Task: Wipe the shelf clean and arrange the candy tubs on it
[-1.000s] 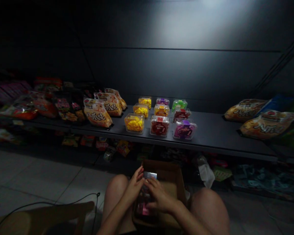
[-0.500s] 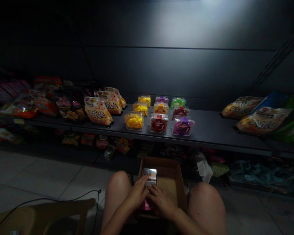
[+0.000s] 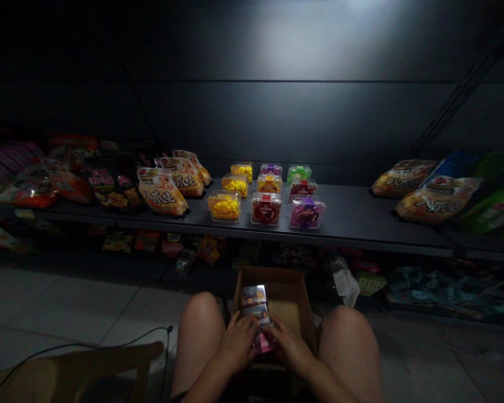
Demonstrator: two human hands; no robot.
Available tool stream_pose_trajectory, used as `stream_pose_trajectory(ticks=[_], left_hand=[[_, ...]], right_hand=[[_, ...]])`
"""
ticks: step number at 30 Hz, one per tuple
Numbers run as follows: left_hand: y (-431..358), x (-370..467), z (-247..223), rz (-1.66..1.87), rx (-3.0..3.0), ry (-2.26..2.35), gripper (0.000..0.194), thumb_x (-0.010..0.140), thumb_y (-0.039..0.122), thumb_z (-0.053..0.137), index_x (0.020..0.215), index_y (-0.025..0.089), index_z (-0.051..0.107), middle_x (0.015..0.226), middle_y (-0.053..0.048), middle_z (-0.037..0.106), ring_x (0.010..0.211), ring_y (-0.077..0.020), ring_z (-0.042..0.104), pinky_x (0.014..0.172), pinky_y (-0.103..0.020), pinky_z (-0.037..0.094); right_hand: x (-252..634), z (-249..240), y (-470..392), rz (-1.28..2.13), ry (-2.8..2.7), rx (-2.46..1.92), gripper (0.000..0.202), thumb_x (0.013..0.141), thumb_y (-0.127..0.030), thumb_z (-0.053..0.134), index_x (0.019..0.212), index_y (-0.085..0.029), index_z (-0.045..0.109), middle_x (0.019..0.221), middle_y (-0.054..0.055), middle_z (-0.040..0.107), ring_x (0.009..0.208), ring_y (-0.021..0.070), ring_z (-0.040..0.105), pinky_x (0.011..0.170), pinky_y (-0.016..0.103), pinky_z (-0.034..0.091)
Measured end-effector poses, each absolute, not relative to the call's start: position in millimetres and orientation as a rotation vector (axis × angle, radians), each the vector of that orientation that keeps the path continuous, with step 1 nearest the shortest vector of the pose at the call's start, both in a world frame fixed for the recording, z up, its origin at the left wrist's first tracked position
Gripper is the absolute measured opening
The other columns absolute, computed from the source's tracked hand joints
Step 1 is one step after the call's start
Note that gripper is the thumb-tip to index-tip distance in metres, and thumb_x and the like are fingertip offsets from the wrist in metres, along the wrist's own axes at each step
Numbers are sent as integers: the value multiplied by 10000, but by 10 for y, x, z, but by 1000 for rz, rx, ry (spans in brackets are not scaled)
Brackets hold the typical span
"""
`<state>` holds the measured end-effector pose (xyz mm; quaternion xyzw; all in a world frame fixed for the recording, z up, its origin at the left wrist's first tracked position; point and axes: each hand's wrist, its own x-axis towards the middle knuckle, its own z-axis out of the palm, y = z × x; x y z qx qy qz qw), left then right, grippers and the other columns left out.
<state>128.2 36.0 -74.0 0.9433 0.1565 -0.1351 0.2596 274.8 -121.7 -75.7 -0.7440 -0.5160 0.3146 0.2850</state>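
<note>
Carton (image 3: pixel 292 313) between the knees, both hands at the packs inside

Biggest first. Dark shelf (image 3: pixel 361 218): beyond the carton and higher, running crosswise past both its sides. Knees (image 3: pixel 199 324): one either side of the carton. Tan snack bags (image 3: pixel 162 193): on the shelf, three beyond the carton to its left, two well off to its right.

Row of packs (image 3: pixel 254 305): inside the carton, along its left wall. Row's long axis runs near to far, roughly parallel to that wall, far end angled slightly left. Cardboard floor bare on the carton's right half.

Left hand (image 3: pixel 239 338): over the carton's near-left part, fingers loosely curved across a pack. Right hand (image 3: pixel 288 341): carton's near middle, thumb and fingers partly spread, tips at the row's right side. Contact looks likely; can't tell if either has a firm hold.

Clear tubs (image 3: pixel 266 210): nine, three by three, on the shelf straight beyond the carton.

Smallest: silver top (image 3: pixel 253 295) of the farthest pack, faces up, wider crosswise. Pink patch (image 3: pixel 264 342) at the row's near end, between the hands. Pack contents too dim to read.
</note>
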Motion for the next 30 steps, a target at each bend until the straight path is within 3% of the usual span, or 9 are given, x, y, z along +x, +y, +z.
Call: stream_pose_trajectory(ticks=[5, 10, 13, 17, 21, 24, 28, 30], left_hand=[[349, 1280, -655, -391, 2484, 398, 752, 733, 291, 664, 1440, 315, 410, 1548, -71, 383, 1443, -303, 298, 1200, -565, 73], [289, 1357, -509, -239, 2171, 344, 691, 808, 304, 616, 1457, 314, 377, 1552, -51, 374, 1431, -252, 325, 1192, -460, 240], [288, 1462, -390, -97, 2051, 294, 783, 772, 303, 678, 1477, 264, 341, 1551, -85, 359, 1437, -265, 303, 1198, -444, 232], [303, 1669, -111, 58, 1978, 338, 783, 684, 270, 767, 1403, 281, 457, 1449, -85, 480, 1348, -284, 433, 1151, -433, 325], [284, 1899, 211, 179, 1942, 425, 710, 673, 278, 776, 1338, 280, 529, 1373, -84, 541, 1292, -283, 494, 1102, -411, 392], [247, 2079, 403, 305, 1860, 467, 653, 718, 290, 733, 1336, 251, 523, 1339, -85, 553, 1253, -255, 530, 1070, -373, 427], [153, 2319, 568, 401, 1810, 532, 587, 755, 289, 674, 1319, 223, 528, 1345, -85, 539, 1263, -248, 521, 1073, -370, 421], [90, 2432, 624, 380, 1840, 516, 595, 745, 259, 664, 1323, 226, 526, 1345, -80, 536, 1267, -245, 513, 1075, -365, 412]], right_hand=[[2800, -736, -1257, 861, -1396, -2004, 540, 691, -152, 657, 1216, -272, 633, 1182, 59, 637, 1069, 245, 606, 901, 310, 473], [2912, -339, -1298, 808, -1338, -1845, 526, 697, -297, 737, 1213, -283, 633, 1203, 56, 624, 1141, 271, 538, 984, 381, 422], [3004, -57, -1322, 758, -1215, -1778, 512, 683, -277, 743, 1185, -273, 641, 1189, 60, 623, 1145, 281, 536, 991, 416, 421], [3148, 253, -1352, 710, -998, -1725, 545, 669, -219, 722, 1202, -276, 625, 1198, 62, 617, 1156, 273, 551, 1000, 435, 440], [3291, 388, -1403, 587, -909, -1760, 654, 718, -187, 670, 1347, -284, 517, 1358, 78, 546, 1254, 259, 519, 1056, 446, 433], [3314, 279, -1429, 259, -1012, -1866, 664, 778, -220, 651, 1407, -296, 451, 1421, 74, 506, 1309, 277, 483, 1095, 478, 412], [3233, 8, -1417, -137, -982, -1972, 895, 768, -245, 694, 1517, -353, 216, 1443, 79, 479, 1279, 333, 513, 1003, 514, 507], [3217, -80, -1413, -282, -933, -2036, 1022, 749, -300, 740, 1545, -325, 100, 1484, 114, 419, 1278, 370, 504, 963, 540, 527]])
